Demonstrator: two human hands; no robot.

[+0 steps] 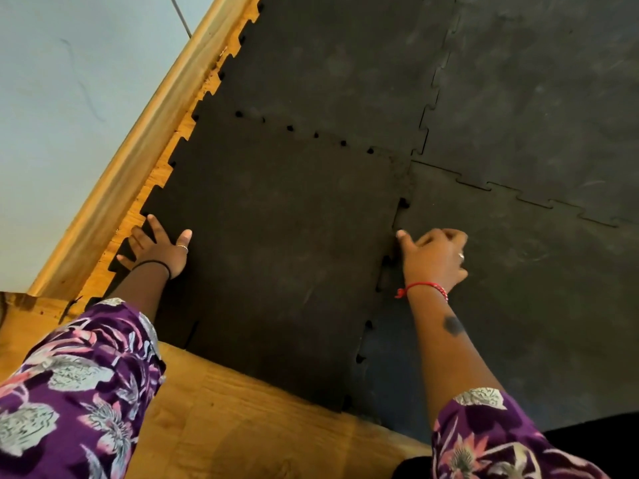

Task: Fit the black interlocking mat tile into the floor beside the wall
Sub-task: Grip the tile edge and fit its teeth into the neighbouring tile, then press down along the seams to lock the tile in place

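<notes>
The left hand [157,248] lies flat with its fingers spread wide, palm pressed on the wall-side toothed edge of the black mat tile [276,243]; its grip is released, closing on nothing. The right hand [436,255] has a loosely curled grip, knuckles up, with one fingertip [401,234] stretched to the seam where the tile's right edge meets the neighbouring mat; whether it pinches that edge cannot be told.

The tile lies on the wooden floor [242,420] just beside the wooden baseboard [145,140] of the pale wall [69,98]. Its far edge meets the mat beyond, with small dark gaps showing along that seam. Its right edge sits slightly raised, several notches unfilled.

Counted: two hands, one tile being fitted, and three laid mats [518,98] around it in view. Each wrist wears one band, black [152,263] on the left, red [423,288] on the right, and each hand shows one ring. Both sleeves [79,382] are purple floral.
</notes>
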